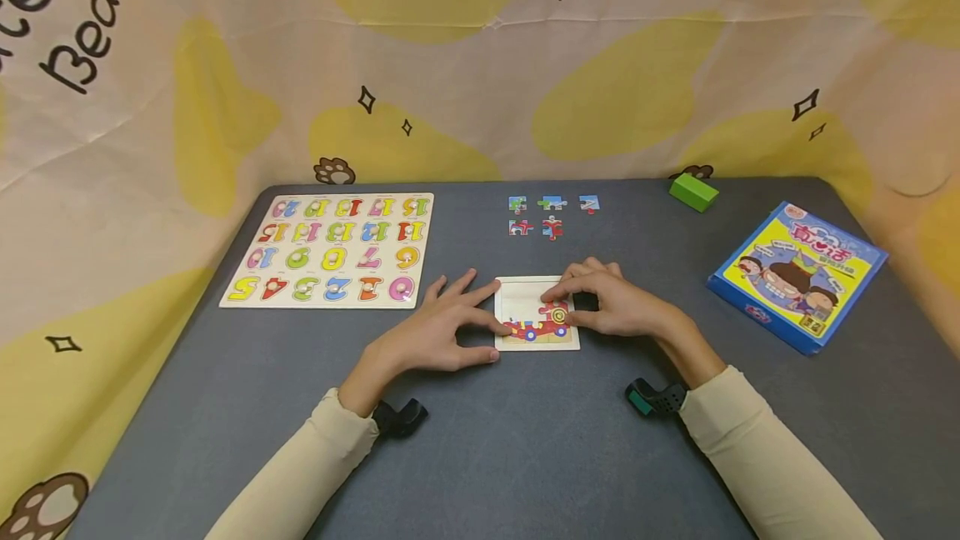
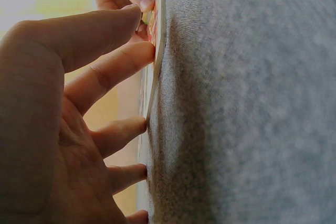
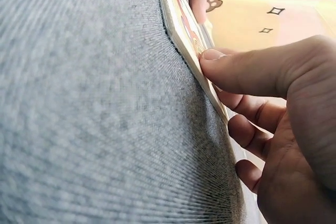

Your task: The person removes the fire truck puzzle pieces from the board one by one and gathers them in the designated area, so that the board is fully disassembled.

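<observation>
A: Where is your puzzle tray [image 1: 517, 290]?

B: Mid-table [image 1: 487, 457], well inside the edges; room lies nearer you, between your forearms. Your left hand [image 1: 442, 332] touches its left side, fingers spread. Your right hand [image 1: 609, 298] covers its right edge, fingers bent; gripping or pressing, cannot tell.

A: Your counts?

B: Five loose pieces [image 1: 553, 203] beyond, three over two. One number board [image 1: 322, 245] left; one box [image 1: 802, 273] right; one green block [image 1: 693, 192] near the far edge.
</observation>
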